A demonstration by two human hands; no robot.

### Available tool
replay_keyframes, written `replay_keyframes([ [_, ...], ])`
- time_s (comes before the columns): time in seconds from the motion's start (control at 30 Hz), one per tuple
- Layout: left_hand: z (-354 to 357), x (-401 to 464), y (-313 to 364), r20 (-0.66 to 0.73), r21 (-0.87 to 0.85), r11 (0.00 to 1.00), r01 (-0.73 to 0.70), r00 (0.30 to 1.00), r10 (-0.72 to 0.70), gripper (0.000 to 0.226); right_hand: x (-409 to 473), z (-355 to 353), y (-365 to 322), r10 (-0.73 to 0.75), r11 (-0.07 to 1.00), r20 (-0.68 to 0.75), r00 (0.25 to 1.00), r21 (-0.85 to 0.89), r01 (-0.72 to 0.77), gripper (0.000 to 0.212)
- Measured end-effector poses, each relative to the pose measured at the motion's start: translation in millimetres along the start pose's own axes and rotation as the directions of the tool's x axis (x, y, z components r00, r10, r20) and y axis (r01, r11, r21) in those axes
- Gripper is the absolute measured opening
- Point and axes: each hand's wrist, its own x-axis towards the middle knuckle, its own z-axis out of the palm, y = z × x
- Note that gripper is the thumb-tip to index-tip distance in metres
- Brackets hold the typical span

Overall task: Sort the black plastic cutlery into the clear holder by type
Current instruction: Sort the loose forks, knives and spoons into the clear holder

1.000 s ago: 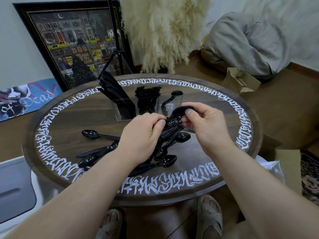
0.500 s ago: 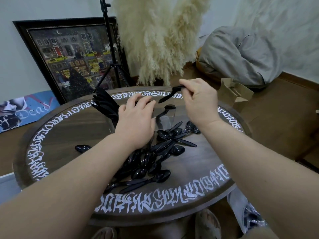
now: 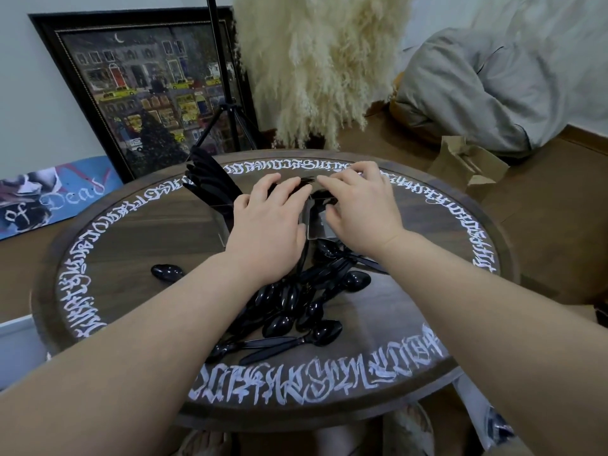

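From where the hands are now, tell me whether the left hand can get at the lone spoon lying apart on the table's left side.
Probably yes. The lone spoon lies on bare table, apart from the pile, nothing over it. The left hand is at the clear holder and would only need drawing back leftward.

Spoon pile (image 3: 296,307) blocks near approach to holder (image 3: 320,222).

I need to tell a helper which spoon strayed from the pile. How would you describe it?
Start at the round wooden table with white lettering round its rim. Left of the left forearm lies one black spoon, alone on bare wood, apart from the spoon pile.
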Motion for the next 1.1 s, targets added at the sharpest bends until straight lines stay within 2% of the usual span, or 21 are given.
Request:
replay_keyframes([
  [0.1,-3.1,-6.5,5.0,-0.044,-0.025,0.999,-0.045,0.998,0.043,0.056,-12.5,-13.2,3.7,0.032,0.996,-0.076,0.997,0.085,-0.025,0.04],
  [0.17,-4.6,-12.7,10.1,-0.067,-0.035,0.997,-0.072,0.995,0.069,0.055,-29.8,-22.1,9.1,0.107,0.985,-0.106,0.989,0.143,-0.091,0.04],
  [0.27,-3.4,-25.7,21.5,-0.04,-0.067,0.992,-0.106,0.994,0.103,0.051,-60.0,-33.4,21.9,0.284,0.939,0.047,0.958,0.187,-0.288,0.04],
  [0.37,7.7,-38.4,33.1,0.115,-0.107,0.993,-0.058,0.991,0.071,0.049,-81.3,-32.1,40.2,0.393,0.893,0.25,0.885,0.126,-0.432,0.044],
  [0.43,18.7,-44.5,38.4,0.18,-0.103,0.995,0.005,0.984,0.014,0.049,-89.2,-28.6,50.7,0.422,0.876,0.357,0.833,0.078,-0.476,0.05],
  [0.57,38.5,-43.6,47.1,0.31,-0.077,0.99,0.119,0.947,-0.089,0.054,-93.6,-17.3,62.3,0.377,0.897,0.511,0.772,0.004,-0.441,0.062],
  [0.73,52.7,-31.6,49.3,0.375,-0.043,0.992,0.119,0.922,-0.094,0.049,-81.3,2.2,61.6,0.289,0.935,0.618,0.731,-0.017,-0.355,0.077],
  [0.87,54.5,-28.8,49.0,0.386,-0.048,0.991,0.124,0.917,-0.096,0.042,-79.0,13.2,64.4,0.294,0.94,0.655,0.696,-0.068,-0.333,0.076],
  [0.93,53.8,-28.3,49.7,0.383,-0.056,0.991,0.125,0.919,-0.095,0.04,-80.5,13.7,66.8,0.297,0.943,0.639,0.71,-0.08,-0.322,0.07],
  [1.1,51.6,-29.8,50.1,0.384,-0.057,0.989,0.137,0.917,-0.105,0.037,-86.3,8.0,68.8,0.249,0.966,0.532,0.809,-0.075,-0.248,0.046],
])
